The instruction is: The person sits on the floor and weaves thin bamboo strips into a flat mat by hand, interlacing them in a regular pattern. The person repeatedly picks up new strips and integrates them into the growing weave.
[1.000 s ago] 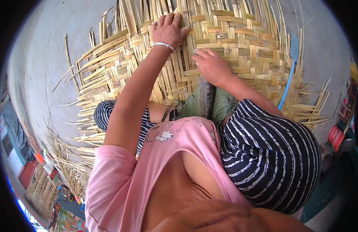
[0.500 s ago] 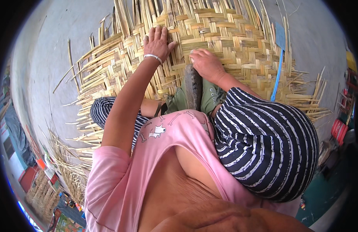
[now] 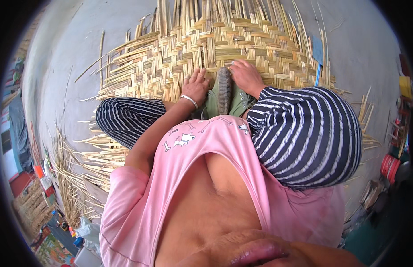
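Note:
A wide mat of woven, pale-yellow split strips [image 3: 251, 46] lies in front of me on the floor. My left hand [image 3: 196, 86], with a pale bracelet at the wrist, rests on its near part, fingers stretched out and slightly apart. Just beyond my green shoes, my right hand [image 3: 247, 78] is against the weave, fingers bent and close together; whatever is under them is hidden. Between the hands, a dark ridged shoe sole [image 3: 224, 91] is turned up beside a green laced shoe [image 3: 240, 101].
Loose strip ends stick out along the mat's far edge and sides. A blue flat-headed tool [image 3: 318, 51] lies at the right edge. Thin dry stalks [image 3: 66, 178] spread over the grey floor [image 3: 77, 58] at left. A red container [image 3: 389, 169] stands far right.
My left hand has come back toward me from farther up the mat, its arm now more bent. My right hand stays near the same part of the weave. The view has shifted.

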Demonstrator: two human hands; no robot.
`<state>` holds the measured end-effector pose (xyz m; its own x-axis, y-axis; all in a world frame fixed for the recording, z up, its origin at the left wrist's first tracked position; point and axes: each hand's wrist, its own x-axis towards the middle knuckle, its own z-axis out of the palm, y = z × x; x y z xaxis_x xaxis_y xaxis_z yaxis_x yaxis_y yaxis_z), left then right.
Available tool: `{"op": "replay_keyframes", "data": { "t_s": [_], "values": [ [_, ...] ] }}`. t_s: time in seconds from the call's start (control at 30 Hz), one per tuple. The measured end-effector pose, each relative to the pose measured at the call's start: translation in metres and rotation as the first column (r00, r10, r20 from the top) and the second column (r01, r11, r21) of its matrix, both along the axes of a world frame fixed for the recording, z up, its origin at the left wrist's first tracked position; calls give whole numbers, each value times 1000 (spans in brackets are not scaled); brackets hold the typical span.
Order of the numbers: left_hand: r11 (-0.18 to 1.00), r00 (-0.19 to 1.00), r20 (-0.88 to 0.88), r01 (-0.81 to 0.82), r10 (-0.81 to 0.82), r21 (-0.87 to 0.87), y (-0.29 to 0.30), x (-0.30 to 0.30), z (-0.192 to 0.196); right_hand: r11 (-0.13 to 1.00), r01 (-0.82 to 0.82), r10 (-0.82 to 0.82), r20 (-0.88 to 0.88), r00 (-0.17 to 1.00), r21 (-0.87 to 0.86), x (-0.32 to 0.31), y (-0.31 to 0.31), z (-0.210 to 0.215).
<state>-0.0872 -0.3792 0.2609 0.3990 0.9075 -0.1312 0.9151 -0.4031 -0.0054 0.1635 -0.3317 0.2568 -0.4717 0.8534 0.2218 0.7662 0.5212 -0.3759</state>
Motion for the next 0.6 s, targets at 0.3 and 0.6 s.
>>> {"op": "replay_keyframes", "data": {
  "t_s": [0.3, 0.6],
  "values": [
    [894, 908, 262, -207, 327, -397, -13, 17, 40, 997, 52, -49, 41, 998, -52, -3, 42, -99],
    [883, 712, 607, -468, 354, 34, 9, -27, 99, 994, 111, -110, 79, 991, -14, -4, 36, -81]
  ]
}}
